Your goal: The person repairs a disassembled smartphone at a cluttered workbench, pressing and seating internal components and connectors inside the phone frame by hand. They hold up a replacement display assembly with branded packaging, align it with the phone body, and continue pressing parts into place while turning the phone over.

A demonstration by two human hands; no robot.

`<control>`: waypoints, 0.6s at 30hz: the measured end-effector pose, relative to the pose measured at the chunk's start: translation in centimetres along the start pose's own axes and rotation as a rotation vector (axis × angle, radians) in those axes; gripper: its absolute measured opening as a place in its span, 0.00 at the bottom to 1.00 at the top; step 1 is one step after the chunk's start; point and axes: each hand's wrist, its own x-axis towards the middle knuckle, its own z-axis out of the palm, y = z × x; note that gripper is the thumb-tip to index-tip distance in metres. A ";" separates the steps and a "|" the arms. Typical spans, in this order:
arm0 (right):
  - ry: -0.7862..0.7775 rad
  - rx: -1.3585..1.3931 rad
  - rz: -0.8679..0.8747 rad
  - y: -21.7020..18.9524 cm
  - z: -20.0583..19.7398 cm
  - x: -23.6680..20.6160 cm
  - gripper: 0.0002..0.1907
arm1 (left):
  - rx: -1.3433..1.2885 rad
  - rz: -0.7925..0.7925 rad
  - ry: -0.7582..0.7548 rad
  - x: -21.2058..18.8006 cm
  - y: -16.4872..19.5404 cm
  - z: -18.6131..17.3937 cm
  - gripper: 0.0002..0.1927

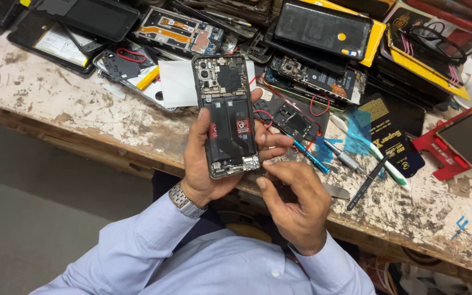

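We note our left hand [203, 164] clasping the opened phone [226, 114] upright, long axis vertical, our right hand [296, 205] pinched empty just below its bottom edge.

Left hand [206, 164] raised, fingers curled gripping; right hand [296, 202] loosely curled beside.

A phone repair workshop: a scarred, paint-worn wooden table [83, 109] heaped with opened black smartphones [312, 76], slim metal screwdrivers [345, 158] and tweezers.

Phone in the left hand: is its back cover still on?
No: the phone in the left hand shows its bare battery, camera module and circuit boards, with no cover over them.
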 end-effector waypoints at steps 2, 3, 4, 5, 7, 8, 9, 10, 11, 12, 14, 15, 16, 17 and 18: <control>-0.009 0.009 -0.015 0.2 0.1 0.2 0.15 | -0.004 -0.004 -0.020 0.0 0.1 -0.1 0.48; -0.015 0.017 -0.020 0.3 0.1 0.3 0.16 | -0.017 -0.009 -0.032 0.0 0.2 -0.2 0.48; -0.022 0.025 -0.025 0.3 0.1 0.4 0.16 | -0.030 -0.014 -0.042 -0.1 0.3 -0.2 0.48; -0.049 0.002 -0.034 0.3 0.1 0.5 0.16 | -0.026 -0.014 -0.044 -0.1 0.4 -0.2 0.48; -0.101 -0.045 -0.051 0.3 0.2 0.8 0.18 | -0.021 -0.017 -0.047 -0.2 0.6 -0.2 0.48; -0.111 -0.054 -0.058 0.3 0.4 1.0 0.18 | -0.014 -0.016 -0.041 -0.2 0.7 -0.2 0.48; -0.120 -0.063 -0.066 0.3 0.6 1.1 0.18 | -0.006 -0.015 -0.035 -0.2 0.9 -0.1 0.48; -0.130 -0.072 -0.075 0.2 0.8 1.3 0.19 | 0.002 -0.012 -0.031 -0.2 1.0 -0.1 0.48; -0.128 -0.091 -0.096 0.3 0.9 1.5 0.19 | -0.009 -0.015 -0.029 -0.2 1.1 -0.2 0.48; -0.126 -0.108 -0.117 0.3 1.1 1.7 0.19 | -0.019 -0.018 -0.026 -0.1 1.3 -0.2 0.48; -0.129 -0.131 -0.144 0.3 1.5 2.1 0.19 | -0.038 -0.021 -0.025 0.0 1.7 -0.4 0.48; -0.133 -0.136 -0.152 0.4 1.6 2.2 0.19 | -0.048 -0.020 -0.028 0.1 1.9 -0.5 0.47; -0.136 -0.143 -0.159 0.4 1.8 2.4 0.19 | -0.057 -0.020 -0.032 0.3 2.1 -0.6 0.47; -0.142 -0.146 -0.164 0.5 2.0 2.6 0.19 | -0.064 -0.018 -0.036 0.3 2.2 -0.8 0.47; -0.148 -0.150 -0.169 0.5 2.2 2.8 0.20 | -0.070 -0.016 -0.039 0.4 2.4 -0.9 0.47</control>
